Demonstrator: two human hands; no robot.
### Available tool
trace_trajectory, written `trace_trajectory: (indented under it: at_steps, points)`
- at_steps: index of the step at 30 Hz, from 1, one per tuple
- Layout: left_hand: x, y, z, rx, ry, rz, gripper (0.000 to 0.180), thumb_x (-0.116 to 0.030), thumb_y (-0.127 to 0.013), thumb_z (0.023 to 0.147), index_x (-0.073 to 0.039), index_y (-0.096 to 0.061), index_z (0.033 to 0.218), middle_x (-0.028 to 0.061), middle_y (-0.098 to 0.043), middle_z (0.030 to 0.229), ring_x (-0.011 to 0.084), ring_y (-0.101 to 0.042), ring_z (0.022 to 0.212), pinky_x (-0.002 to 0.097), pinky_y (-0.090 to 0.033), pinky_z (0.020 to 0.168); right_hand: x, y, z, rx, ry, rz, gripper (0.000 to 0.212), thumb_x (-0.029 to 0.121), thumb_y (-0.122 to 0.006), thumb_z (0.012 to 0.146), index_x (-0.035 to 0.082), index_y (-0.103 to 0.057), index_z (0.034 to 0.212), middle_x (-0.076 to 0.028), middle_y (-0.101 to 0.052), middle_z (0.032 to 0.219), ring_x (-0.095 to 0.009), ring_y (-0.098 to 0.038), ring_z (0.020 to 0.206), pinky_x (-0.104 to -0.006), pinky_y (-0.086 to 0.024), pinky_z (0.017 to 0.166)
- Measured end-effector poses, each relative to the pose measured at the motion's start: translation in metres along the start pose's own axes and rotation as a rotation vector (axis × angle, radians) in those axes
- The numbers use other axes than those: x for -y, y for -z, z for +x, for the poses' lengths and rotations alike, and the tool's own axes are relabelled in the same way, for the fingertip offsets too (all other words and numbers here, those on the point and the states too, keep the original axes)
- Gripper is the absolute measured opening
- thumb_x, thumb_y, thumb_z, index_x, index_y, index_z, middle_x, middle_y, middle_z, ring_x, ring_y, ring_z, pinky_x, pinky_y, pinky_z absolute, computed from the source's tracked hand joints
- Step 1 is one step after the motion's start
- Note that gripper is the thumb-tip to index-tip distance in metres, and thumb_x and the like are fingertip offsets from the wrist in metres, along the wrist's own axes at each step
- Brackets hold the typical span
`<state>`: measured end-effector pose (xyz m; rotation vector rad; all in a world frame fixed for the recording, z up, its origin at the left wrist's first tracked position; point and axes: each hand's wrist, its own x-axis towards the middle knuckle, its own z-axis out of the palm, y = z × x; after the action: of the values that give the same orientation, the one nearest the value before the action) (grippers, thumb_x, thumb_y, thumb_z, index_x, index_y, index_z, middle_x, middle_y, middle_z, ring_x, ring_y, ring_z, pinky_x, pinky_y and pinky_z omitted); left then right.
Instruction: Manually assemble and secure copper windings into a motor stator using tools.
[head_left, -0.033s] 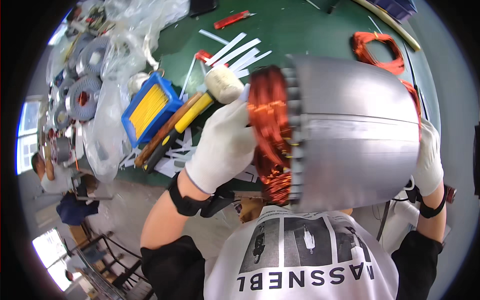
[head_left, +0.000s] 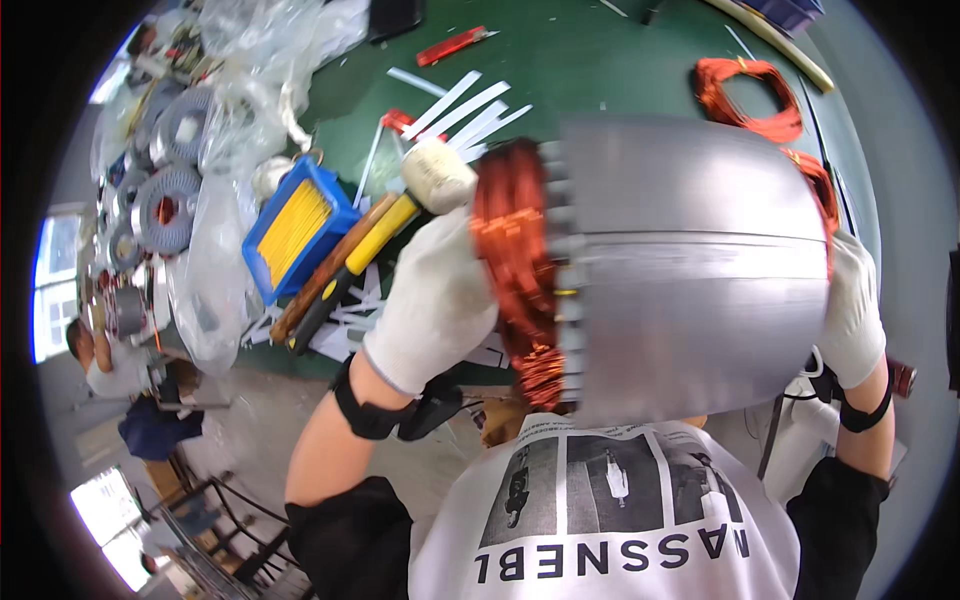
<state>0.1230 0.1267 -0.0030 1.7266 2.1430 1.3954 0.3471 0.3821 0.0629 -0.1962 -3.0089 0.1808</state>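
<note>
A motor stator (head_left: 695, 270), a grey steel cylinder with a seam across it, lies sideways between my hands. Red-orange copper windings (head_left: 512, 230) bulge from its left end past a row of grey slot ends, and more copper shows at its right end. My left hand (head_left: 435, 300), in a white knit glove, is closed on the left winding, its fingertips hidden behind the copper. My right hand (head_left: 852, 310), also gloved, grips the right end; most of its fingers are hidden by the cylinder.
Beside my left hand lie a white-headed mallet (head_left: 437, 175), a blue tray (head_left: 335, 205) of yellow strips, and white paper strips (head_left: 465, 105). A copper wire coil (head_left: 748, 98) rests at the far right. Plastic bags (head_left: 215, 290) and several stators (head_left: 168, 208) crowd the left.
The stator and both my hands have moved slightly left. The view has also shifted a little; my grip looks the same.
</note>
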Motion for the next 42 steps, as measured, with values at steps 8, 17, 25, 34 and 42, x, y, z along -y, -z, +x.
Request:
trace_trajectory:
  at_steps: [8,17,25,34,42]
  points:
    - [-0.119,0.026,0.035,-0.117,-0.085,0.559,0.029,-0.013,-0.040,0.095,0.009,-0.053,0.108,0.0270,-0.055,0.115,0.0369,-0.057,0.106,0.0434,-0.045,0.095,-0.003,0.000,-0.004,-0.010,0.013,-0.168,0.024,0.028,-0.072,0.070,0.011,-0.057,0.077,-0.005,-0.051,0.067,-0.023,-0.057,0.066,-0.0360,-0.041,0.065]
    - [-0.133,-0.012,0.081,0.419,-0.264,0.800,0.073,-0.056,-0.030,0.095,0.007,-0.054,0.121,0.0312,-0.055,0.120,0.0443,-0.055,0.112,0.0495,-0.045,0.095,-0.013,-0.005,-0.006,-0.020,0.049,-0.013,0.034,0.028,-0.076,0.056,0.010,-0.053,0.073,-0.005,-0.044,0.063,-0.021,-0.046,0.054,-0.0357,-0.034,0.053]
    - [-0.146,-0.028,0.079,0.356,-0.187,0.683,0.074,-0.056,-0.026,0.094,0.007,-0.050,0.125,0.0304,-0.051,0.126,0.0427,-0.052,0.117,0.0485,-0.039,0.101,-0.022,-0.010,-0.008,-0.021,0.129,-0.006,0.032,0.024,-0.072,0.054,0.007,-0.053,0.072,-0.006,-0.045,0.063,-0.021,-0.047,0.053,-0.0355,-0.034,0.051]
    - [-0.120,-0.014,0.065,0.261,-0.309,0.661,0.073,-0.055,-0.023,0.096,0.007,-0.047,0.126,0.0323,-0.049,0.124,0.0418,-0.053,0.116,0.0536,-0.040,0.100,-0.049,-0.001,-0.019,0.063,0.039,0.086,0.040,0.028,-0.077,0.052,0.006,-0.051,0.073,-0.006,-0.043,0.064,-0.025,-0.046,0.057,-0.0385,-0.032,0.057]
    - [-0.138,-0.013,0.071,0.256,-0.255,0.719,0.072,-0.060,-0.029,0.093,0.000,-0.045,0.128,0.0310,-0.050,0.122,0.0444,-0.057,0.107,0.0578,-0.041,0.096,-0.051,0.012,-0.019,0.023,0.108,0.092,0.040,0.041,-0.063,0.067,0.004,-0.054,0.078,-0.007,-0.039,0.062,-0.027,-0.041,0.054,-0.0385,-0.030,0.057]
